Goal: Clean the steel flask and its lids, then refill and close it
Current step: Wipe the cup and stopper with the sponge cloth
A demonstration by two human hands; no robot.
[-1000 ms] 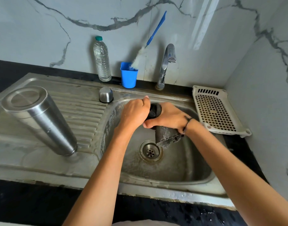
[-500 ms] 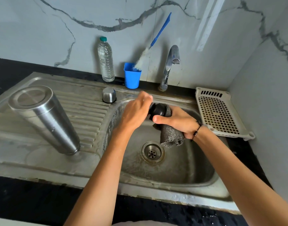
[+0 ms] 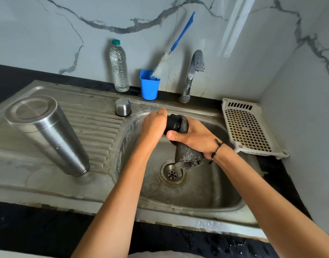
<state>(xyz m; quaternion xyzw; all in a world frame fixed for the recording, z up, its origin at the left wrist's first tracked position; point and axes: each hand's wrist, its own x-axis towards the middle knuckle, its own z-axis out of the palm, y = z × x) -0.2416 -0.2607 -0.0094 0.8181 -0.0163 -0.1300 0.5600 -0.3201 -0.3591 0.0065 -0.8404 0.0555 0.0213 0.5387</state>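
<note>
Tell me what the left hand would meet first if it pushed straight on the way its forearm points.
The left hand already grips the black lid; beyond that, probably the sink's back rim near the tap, though depth is unclear.

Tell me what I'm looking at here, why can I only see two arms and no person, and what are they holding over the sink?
The camera sits on the person's head and looks down, so you see only their arms, as if the arms were yours. There is just this one view.

The left hand grips a small black lid. The right hand wraps a dark grey cloth around it, which looks like wiping it clean above the sink.

On the ribbed steel part beside the sink, the big steel flask stands upside down. Behind it is a small steel cap.

By the wall stand a water bottle, a blue cup with a long brush in it, and the tap. A white plastic tray lies on the right.
</note>
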